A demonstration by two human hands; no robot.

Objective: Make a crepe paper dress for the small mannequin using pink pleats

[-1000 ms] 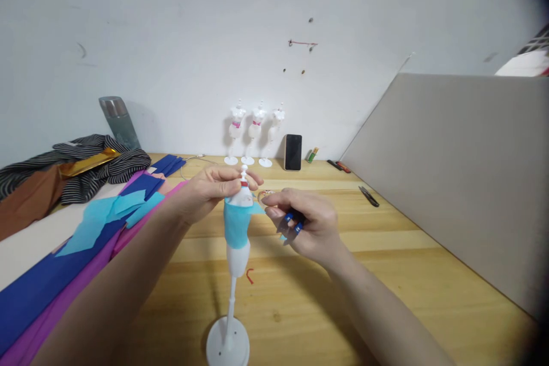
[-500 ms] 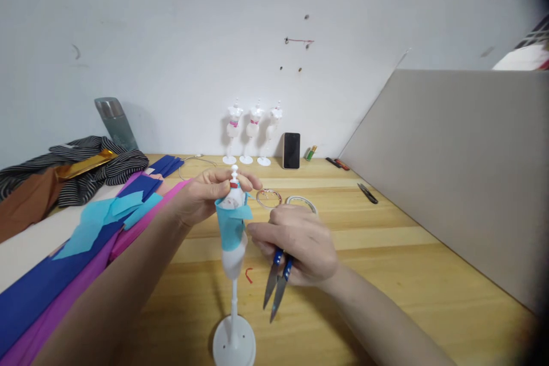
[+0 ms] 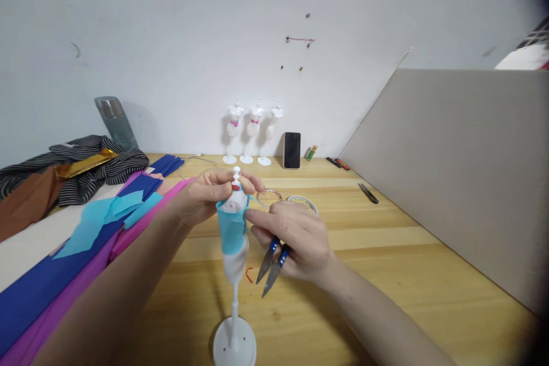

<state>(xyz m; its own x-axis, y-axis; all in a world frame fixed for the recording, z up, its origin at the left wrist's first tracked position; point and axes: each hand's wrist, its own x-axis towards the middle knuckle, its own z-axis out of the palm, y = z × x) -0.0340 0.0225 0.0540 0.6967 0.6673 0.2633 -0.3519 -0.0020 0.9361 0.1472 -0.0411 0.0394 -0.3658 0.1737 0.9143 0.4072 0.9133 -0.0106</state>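
Beyond the right hand (image 3: 295,235) (partly hiding it) lies a white ring (image 3: 309,201).

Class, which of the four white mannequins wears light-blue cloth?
The nearest mannequin, held near its top by the left hand; the three mannequins standing behind it show none.

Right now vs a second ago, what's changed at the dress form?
The right hand moved in to the small white plastic dress form and turned; the blue-handled metal snips it holds now point down and left. The light-blue fabric had a flap sticking out to the right; it now lies against the form. Unchanged: left hand grips the form's neck.
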